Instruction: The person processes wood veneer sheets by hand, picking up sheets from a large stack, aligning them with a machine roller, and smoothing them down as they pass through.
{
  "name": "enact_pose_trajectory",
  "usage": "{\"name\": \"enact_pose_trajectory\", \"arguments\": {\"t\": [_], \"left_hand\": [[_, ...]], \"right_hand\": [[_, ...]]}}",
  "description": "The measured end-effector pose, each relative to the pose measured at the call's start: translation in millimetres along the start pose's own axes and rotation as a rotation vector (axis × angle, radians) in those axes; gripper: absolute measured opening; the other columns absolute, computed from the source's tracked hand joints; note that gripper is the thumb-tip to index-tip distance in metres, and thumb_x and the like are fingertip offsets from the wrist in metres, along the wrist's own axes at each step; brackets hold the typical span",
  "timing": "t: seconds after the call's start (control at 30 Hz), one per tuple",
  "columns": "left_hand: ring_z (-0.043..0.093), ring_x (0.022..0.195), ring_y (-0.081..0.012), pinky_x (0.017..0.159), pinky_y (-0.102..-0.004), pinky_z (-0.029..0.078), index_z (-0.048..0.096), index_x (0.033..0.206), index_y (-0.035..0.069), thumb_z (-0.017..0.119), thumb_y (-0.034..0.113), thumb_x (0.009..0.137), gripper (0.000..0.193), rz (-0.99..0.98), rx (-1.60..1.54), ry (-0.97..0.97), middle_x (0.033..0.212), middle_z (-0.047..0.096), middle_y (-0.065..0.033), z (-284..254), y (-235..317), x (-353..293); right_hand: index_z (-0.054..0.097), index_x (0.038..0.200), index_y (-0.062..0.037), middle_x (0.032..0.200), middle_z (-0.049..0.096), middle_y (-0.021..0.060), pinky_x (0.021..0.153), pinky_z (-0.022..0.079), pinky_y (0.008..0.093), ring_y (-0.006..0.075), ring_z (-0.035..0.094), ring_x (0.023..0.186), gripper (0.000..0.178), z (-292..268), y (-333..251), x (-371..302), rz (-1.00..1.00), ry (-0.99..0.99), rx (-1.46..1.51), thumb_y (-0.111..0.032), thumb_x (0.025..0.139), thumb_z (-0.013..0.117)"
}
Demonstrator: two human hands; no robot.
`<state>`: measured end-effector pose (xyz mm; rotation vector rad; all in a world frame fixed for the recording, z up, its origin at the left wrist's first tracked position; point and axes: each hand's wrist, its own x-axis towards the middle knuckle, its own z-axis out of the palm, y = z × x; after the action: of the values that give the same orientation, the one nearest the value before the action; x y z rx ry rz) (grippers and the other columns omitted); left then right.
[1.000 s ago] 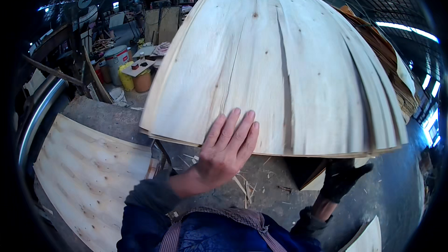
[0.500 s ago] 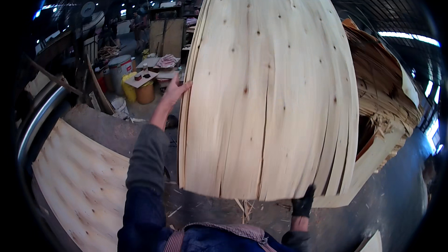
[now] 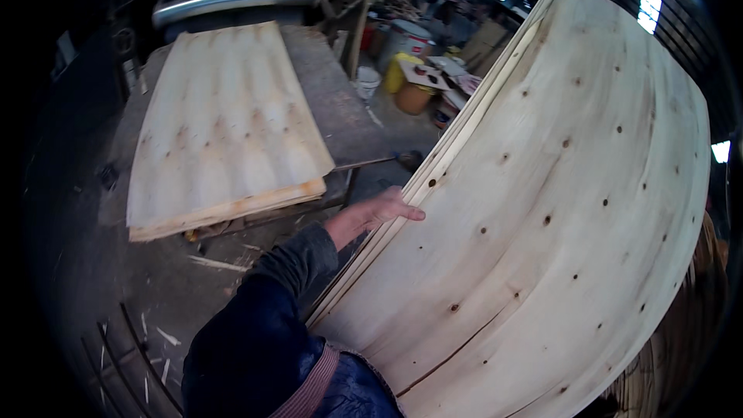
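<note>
A large bundle of pale, knotty wood veneer sheets [image 3: 534,209] fills the right half of the view, tilted and bowed, with a long crack toward its lower end. My left hand [image 3: 379,212], bare, grips its left edge, thumb on the front face and fingers behind the layered edges. My right hand is out of sight; the sheets cover the area on that side. To the left, a low stack of similar veneer sheets [image 3: 220,128] lies flat on a table [image 3: 329,81], some distance from my left hand.
Beyond the stack runs a shiny metal roller [image 3: 232,1]. Drums, a white bucket [image 3: 367,82] and a yellow container [image 3: 397,71] stand farther back. Thin metal bars [image 3: 143,348] rise at the lower left, near wood scraps [image 3: 218,264]. Another veneer pile [image 3: 669,340] shows at the lower right.
My view has turned left, bringing the flat stack and roller toward the middle. The held sheets now lean to the right and sit closer to me. My right hand has left the view.
</note>
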<state>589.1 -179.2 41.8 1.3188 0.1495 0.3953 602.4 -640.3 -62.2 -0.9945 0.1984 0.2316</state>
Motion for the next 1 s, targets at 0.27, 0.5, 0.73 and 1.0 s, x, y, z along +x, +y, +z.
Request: {"name": "enact_pose_trajectory", "arguments": {"t": [0.27,0.5,0.73,1.0], "left_hand": [[0.055,0.080,-0.0116,0.071,-0.0256,0.045,0.055,0.108,-0.005,0.069,0.009,0.071,0.041,0.071,0.165,0.301,0.090,0.061,-0.0064,47.9,85.4,-146.5],[0.057,0.083,-0.0135,0.073,-0.0261,0.046,0.053,0.109,-0.005,0.064,0.005,0.073,0.039,0.193,0.226,0.636,0.094,0.060,-0.0071,94.1,148.3,-285.3],[0.059,0.084,-0.0168,0.076,-0.0287,0.047,0.054,0.107,-0.008,0.061,0.002,0.076,0.033,0.313,0.212,1.074,0.095,0.062,-0.0107,69.3,164.7,-413.6],[0.061,0.077,-0.0182,0.070,-0.0303,0.050,0.055,0.104,-0.011,0.059,0.003,0.077,0.030,0.230,0.293,1.377,0.091,0.062,-0.0147,27.6,170.4,-478.1]], "right_hand": [[0.044,0.124,-0.0051,0.124,0.049,0.0107,0.097,0.037,0.0436,0.0271,0.045,0.114,0.045,-18.9,-34.6,-4.0,0.149,-0.135,-0.046,-0.021,0.083,0.057],[0.044,0.124,-0.0047,0.123,0.049,0.0110,0.097,0.037,0.0434,0.0270,0.046,0.114,0.046,-47.9,-67.8,-16.8,0.290,-0.285,-0.052,-0.020,0.083,0.057],[0.044,0.124,-0.0043,0.123,0.049,0.0112,0.096,0.038,0.0432,0.0270,0.046,0.113,0.047,-24.3,-32.5,-23.0,0.495,-0.551,-0.026,-0.019,0.082,0.058],[0.044,0.123,-0.0025,0.120,0.051,0.0120,0.096,0.039,0.0430,0.0270,0.047,0.112,0.049,72.0,70.5,0.0,0.747,-0.753,0.016,-0.014,0.078,0.060]]}}
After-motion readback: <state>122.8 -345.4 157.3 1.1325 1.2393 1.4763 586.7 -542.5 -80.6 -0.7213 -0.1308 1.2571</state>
